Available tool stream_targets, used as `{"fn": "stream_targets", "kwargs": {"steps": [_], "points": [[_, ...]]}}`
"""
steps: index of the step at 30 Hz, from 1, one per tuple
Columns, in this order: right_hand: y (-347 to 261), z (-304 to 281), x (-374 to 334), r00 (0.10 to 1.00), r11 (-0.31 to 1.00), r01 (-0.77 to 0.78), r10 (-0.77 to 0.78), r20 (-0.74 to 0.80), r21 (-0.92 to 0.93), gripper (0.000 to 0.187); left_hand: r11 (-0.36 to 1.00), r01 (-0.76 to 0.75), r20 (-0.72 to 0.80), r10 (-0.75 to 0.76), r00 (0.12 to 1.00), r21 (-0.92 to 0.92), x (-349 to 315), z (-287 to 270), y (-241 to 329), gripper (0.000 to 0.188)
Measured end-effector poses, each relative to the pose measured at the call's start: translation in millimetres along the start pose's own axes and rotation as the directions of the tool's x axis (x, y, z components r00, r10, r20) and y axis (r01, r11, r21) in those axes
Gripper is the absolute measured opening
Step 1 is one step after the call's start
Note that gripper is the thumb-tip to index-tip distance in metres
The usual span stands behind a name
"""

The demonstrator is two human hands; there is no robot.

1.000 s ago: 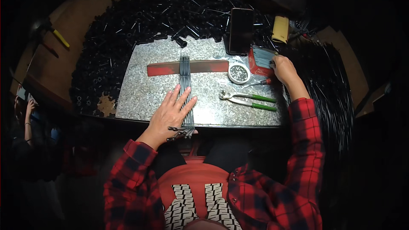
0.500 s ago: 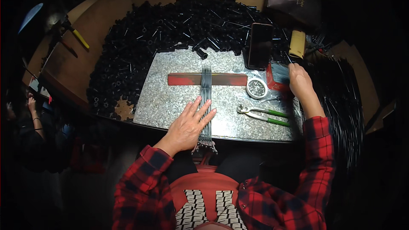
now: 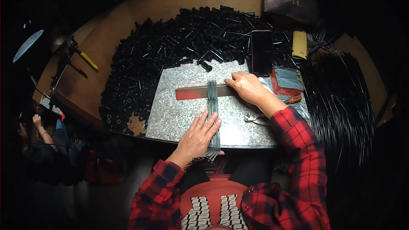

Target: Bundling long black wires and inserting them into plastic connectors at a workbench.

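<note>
A row of thin metal rods [image 3: 214, 119] lies side by side across a long red and dark bar [image 3: 187, 93] on a speckled grey board. My left hand [image 3: 196, 138] rests on the rods near the board's front edge, fingers across them, with the thumb tip showing under the row. The rods' knobbed near ends overhang the edge. My right hand [image 3: 247, 86] is beside the rods' far ends over the bar, fingertips pinched; what they hold, if anything, is too small to make out. Pincers [image 3: 250, 118] lie mostly hidden under my right forearm.
Small black tubular parts [image 3: 170, 38] are heaped behind the board [image 3: 170, 119]. At the right stand a phone [image 3: 261, 53], a red box of thin pieces [image 3: 286, 86] and a yellow roll [image 3: 299, 44], beside many long black rods [image 3: 341, 98]. Another person's hand [image 3: 37, 120] shows far left.
My right hand has moved left from the red box to the far ends of the rods, now covering the round white dish. My left hand stays on the rods. The view has shifted slightly.
</note>
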State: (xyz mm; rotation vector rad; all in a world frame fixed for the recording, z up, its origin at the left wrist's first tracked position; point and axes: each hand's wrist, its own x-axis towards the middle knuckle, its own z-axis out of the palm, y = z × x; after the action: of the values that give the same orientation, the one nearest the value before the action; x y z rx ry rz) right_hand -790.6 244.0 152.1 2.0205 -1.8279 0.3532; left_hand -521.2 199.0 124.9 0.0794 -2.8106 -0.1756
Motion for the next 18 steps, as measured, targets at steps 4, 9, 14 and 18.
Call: {"fn": "stream_targets", "kwargs": {"steps": [4,9,14,18], "points": [[-0.3,0.4,4.0,0.999,0.999,-0.033,0.033,0.032,0.016,0.018,1.0,0.015,0.03,-0.014,0.999,-0.022,0.3,-6.4,1.0,0.087],[-0.7,4.4,7.5,1.0,1.0,-0.013,0.013,0.006,0.013,0.018,0.999,0.022,0.039,-0.021,0.999,-0.031,0.5,-7.8,0.7,0.084],[-0.4,3.8,6.0,1.0,0.999,-0.016,0.016,0.0,0.031,0.02,1.0,0.014,0.034,-0.014,0.999,-0.026,1.2,-8.3,0.5,0.083],[0.0,3.2,5.4,1.0,0.999,-0.022,0.022,0.004,0.024,0.02,0.998,0.024,0.041,-0.021,0.999,-0.052,1.7,-8.7,1.2,0.085]]}}
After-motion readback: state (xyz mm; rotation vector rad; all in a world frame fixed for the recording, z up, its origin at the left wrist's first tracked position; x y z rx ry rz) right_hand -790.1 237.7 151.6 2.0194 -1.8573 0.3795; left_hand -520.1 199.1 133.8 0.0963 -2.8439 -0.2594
